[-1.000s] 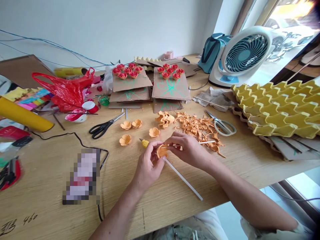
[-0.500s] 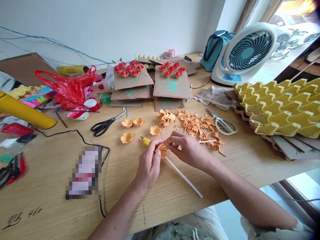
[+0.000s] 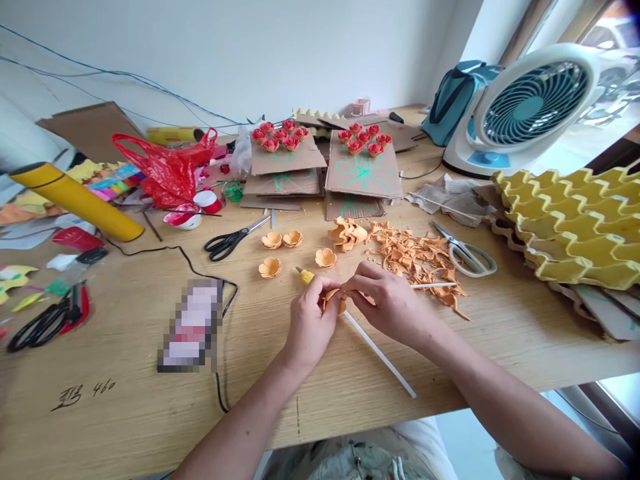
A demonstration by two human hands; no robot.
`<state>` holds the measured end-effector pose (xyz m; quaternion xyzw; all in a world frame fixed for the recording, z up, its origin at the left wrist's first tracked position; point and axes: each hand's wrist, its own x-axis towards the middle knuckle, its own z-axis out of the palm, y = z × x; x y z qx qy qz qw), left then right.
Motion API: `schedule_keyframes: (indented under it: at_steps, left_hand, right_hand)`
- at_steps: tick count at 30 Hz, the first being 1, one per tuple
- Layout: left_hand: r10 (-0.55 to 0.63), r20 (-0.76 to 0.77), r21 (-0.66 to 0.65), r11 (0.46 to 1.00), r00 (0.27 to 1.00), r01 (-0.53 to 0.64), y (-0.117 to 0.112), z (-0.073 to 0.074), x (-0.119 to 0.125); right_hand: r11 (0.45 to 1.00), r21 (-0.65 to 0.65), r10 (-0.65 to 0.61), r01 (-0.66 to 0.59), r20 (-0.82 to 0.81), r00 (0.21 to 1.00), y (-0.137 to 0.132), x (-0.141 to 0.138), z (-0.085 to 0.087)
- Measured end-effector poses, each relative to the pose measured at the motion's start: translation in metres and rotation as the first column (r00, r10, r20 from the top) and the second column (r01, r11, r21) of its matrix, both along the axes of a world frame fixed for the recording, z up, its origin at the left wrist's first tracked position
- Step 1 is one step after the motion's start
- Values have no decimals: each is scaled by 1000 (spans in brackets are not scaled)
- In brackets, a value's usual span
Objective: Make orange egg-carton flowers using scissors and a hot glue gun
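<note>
My left hand (image 3: 311, 320) is closed around an orange egg-carton flower (image 3: 334, 303), mostly hidden by the fingers. My right hand (image 3: 383, 297) pinches the flower's upper edge, its fingertips meeting those of the left. Under the hands lies a glue gun with a yellow nozzle (image 3: 306, 275); its body is hidden. A white glue stick (image 3: 383, 357) extends from beneath the hands toward the table's front edge. Another white stick (image 3: 434, 285) shows beyond my right hand. Just past the hands sit several finished-looking orange cups, one of them a five-petalled cup (image 3: 325, 258).
Orange scraps (image 3: 410, 250) lie beside white-handled scissors (image 3: 467, 252). Black scissors (image 3: 233, 240) lie left of the cups. Red flowers (image 3: 280, 137) stand on stacked cardboard (image 3: 287, 160) behind. Yellow egg trays (image 3: 575, 227) and a fan (image 3: 535, 107) occupy the right. A black cord (image 3: 225, 373) crosses the left.
The view has turned left, so the table's things appear farther right. My right fingertips have come closer to my left ones on the orange flower, which is now more covered.
</note>
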<state>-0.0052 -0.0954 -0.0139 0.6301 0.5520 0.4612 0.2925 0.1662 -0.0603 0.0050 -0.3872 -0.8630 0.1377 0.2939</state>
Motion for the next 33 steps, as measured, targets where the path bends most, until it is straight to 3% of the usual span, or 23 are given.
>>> schedule_keyframes:
  at_steps: [5, 12, 20, 28, 33]
  left_hand:
    - [-14, 50, -12, 1000, 999, 15, 1, 0, -1]
    - [-43, -56, 72, 996, 998, 47, 1, 0, -4]
    - [-69, 4, 51, 996, 998, 69, 0, 2, -4]
    - [-35, -44, 144, 989, 998, 41, -1, -2, -4]
    - [-36, -84, 160, 986, 996, 49, -1, -2, -3]
  right_hand:
    - [1000, 18, 5, -5, 30, 1000, 0, 2, -2]
    - [999, 49, 12, -13, 24, 1000, 0, 2, -4]
    - [985, 172, 10, -33, 133, 991, -3, 2, -1]
    - [991, 134, 11, -18, 56, 998, -2, 2, -2]
    - [951, 306, -14, -53, 213, 977, -5, 3, 0]
